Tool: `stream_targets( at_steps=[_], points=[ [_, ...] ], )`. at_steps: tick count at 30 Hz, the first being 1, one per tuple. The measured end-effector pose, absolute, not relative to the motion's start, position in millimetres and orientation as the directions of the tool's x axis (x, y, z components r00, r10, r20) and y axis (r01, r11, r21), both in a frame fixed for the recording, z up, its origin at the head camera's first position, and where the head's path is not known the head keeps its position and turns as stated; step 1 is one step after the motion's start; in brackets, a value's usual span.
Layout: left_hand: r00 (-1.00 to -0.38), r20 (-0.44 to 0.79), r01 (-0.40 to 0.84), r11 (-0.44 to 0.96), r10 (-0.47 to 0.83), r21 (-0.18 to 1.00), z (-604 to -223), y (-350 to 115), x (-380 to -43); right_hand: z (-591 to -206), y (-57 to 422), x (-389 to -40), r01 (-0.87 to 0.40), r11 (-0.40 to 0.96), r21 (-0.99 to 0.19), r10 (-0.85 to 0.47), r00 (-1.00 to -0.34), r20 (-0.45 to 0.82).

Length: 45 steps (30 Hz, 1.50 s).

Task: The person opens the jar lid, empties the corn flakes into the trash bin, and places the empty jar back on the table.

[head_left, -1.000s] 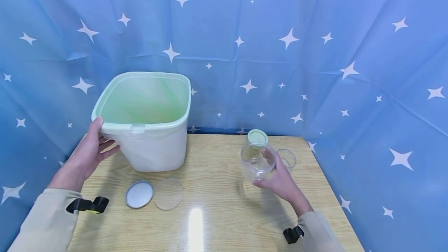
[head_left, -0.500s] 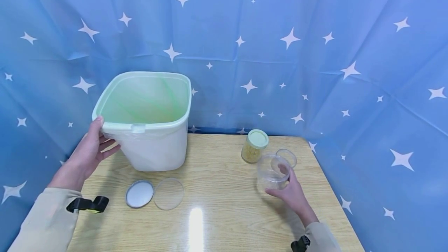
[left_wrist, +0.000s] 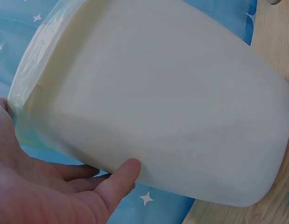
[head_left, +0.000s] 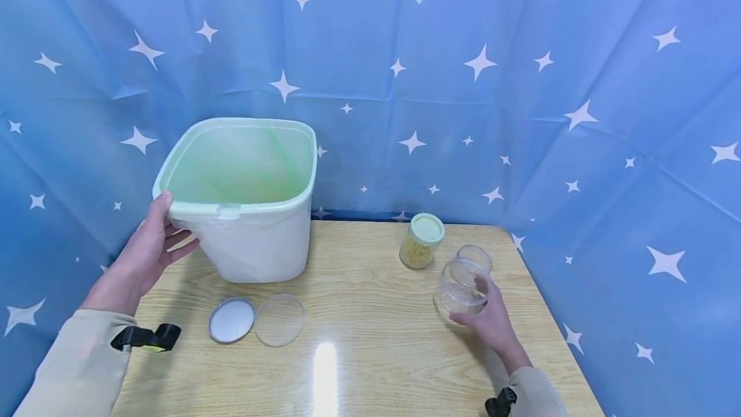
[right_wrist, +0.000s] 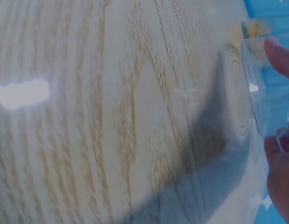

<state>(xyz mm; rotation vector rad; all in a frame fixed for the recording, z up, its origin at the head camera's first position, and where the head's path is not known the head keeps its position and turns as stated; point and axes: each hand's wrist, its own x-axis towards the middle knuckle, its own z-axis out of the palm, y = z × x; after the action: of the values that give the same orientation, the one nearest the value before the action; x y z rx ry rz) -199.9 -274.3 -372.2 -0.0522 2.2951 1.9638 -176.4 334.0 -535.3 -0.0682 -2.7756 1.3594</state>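
My left hand (head_left: 141, 256) grips the near left corner of a white bin (head_left: 255, 246), its thumb over the pale green rim and its fingers against the outside. In the left wrist view the bin's white wall (left_wrist: 172, 88) fills most of the picture, with fingertips touching it. On the right, my right hand (head_left: 492, 320) holds a clear jar (head_left: 454, 298) by its side, thumb in front and fingers behind. The jar is see-through with nothing visible inside. In the right wrist view the clear jar (right_wrist: 256, 88) sits between thumb and fingers, close over the table.
A jar with a pale green lid (head_left: 421, 243) and yellowish contents stands at the back. Behind the held jar is a clear round ring-shaped piece (head_left: 476, 251). A silver-rimmed lid (head_left: 231, 320) and a clear disc (head_left: 280, 320) lie before the bin. A blue starred curtain (head_left: 370, 50) surrounds the table (head_left: 370, 314).
My right hand has carried the clear jar to the right and slightly nearer, uncovering the green-lidded jar behind it. My left hand and the bin have stayed in place.
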Motion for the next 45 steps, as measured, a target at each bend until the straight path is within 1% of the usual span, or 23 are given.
stream_targets(
  at_steps=[9, 15, 30, 34, 40, 45],
  points=[
    [-0.99, -0.122, -0.114, 0.116, 0.067, 0.987, -372, -275, -199, -543, 342, -181, 0.061, 0.591, -0.804, 0.076, -0.997, -0.019],
    [-0.991, -0.115, -0.106, 0.126, 0.066, 0.986, -372, -276, -200, -546, 343, -179, 0.108, 0.566, -0.818, 0.099, -0.993, -0.063],
    [-0.992, -0.116, -0.107, 0.14, 0.058, 0.984, -372, -275, -200, -545, 342, -177, 0.139, 0.492, -0.859, 0.104, -0.989, -0.101],
    [-0.992, -0.116, -0.107, 0.156, 0.048, 0.982, -372, -275, -200, -533, 343, -175, 0.117, 0.506, -0.854, 0.107, -0.992, -0.073],
    [-0.992, -0.117, -0.108, 0.176, 0.042, 0.979, -372, -274, -200, -504, 346, -178, 0.066, 0.543, -0.837, 0.11, -0.994, -0.008],
    [-0.992, -0.117, -0.107, 0.165, 0.049, 0.98, -372, -275, -200, -470, 337, -186, -0.016, 0.524, -0.851, 0.147, -0.983, 0.109]
  ],
)
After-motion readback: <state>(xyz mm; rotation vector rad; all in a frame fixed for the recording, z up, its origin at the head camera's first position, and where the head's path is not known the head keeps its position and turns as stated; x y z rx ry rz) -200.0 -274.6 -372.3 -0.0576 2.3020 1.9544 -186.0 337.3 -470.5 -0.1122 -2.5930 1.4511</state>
